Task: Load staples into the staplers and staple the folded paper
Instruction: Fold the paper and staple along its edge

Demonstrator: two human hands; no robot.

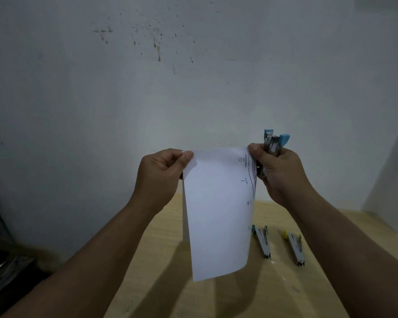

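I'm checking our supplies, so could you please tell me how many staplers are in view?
3: a blue stapler in the right hand, plus a teal stapler and a yellow stapler lying on the table. The held paper may hide others.

left hand (163, 167) pinching, right hand (278, 171) gripping

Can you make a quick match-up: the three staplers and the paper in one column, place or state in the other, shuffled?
Things:
1. blue stapler
2. teal stapler
3. yellow stapler
4. folded paper

Places or states:
A. lying on the table, farthest right
B. pinched at a top corner by the left hand, hanging down
C. gripped in the right hand at the paper's top right edge
D. lying on the table, just right of the hanging sheet

Pairs: 1-C, 2-D, 3-A, 4-B
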